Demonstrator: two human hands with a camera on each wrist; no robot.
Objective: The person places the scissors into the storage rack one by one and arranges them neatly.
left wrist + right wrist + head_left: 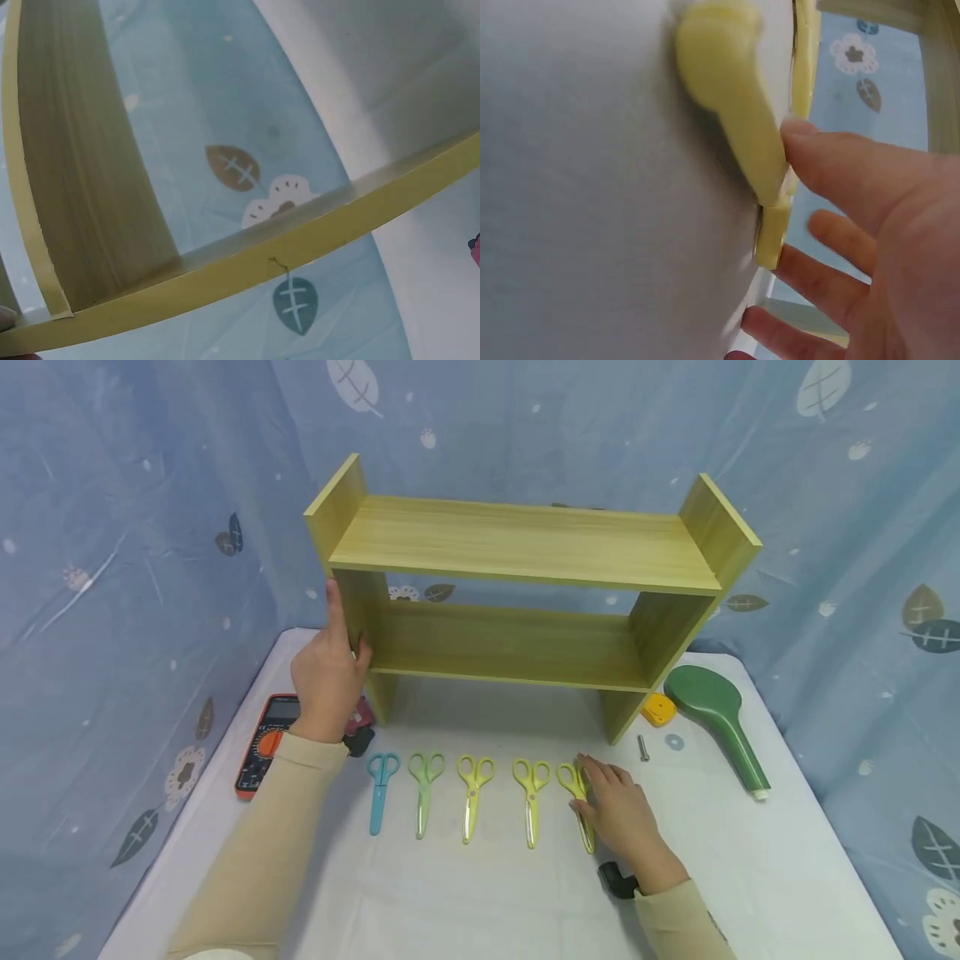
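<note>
On the table, right hand (618, 814) touches yellow scissors (578, 802) (fingers straight); left hand (327, 672) grips shelf (517, 581)

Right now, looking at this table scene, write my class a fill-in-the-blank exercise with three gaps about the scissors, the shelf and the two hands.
1. A row of ____ pairs of scissors lies on the white table in front of the wooden shelf.
2. The leftmost scissors are ____ in colour.
3. The left hand holds the shelf's left side panel, while the right hand touches the ____ scissors of the row.

Missing words: five; blue; rightmost
</note>
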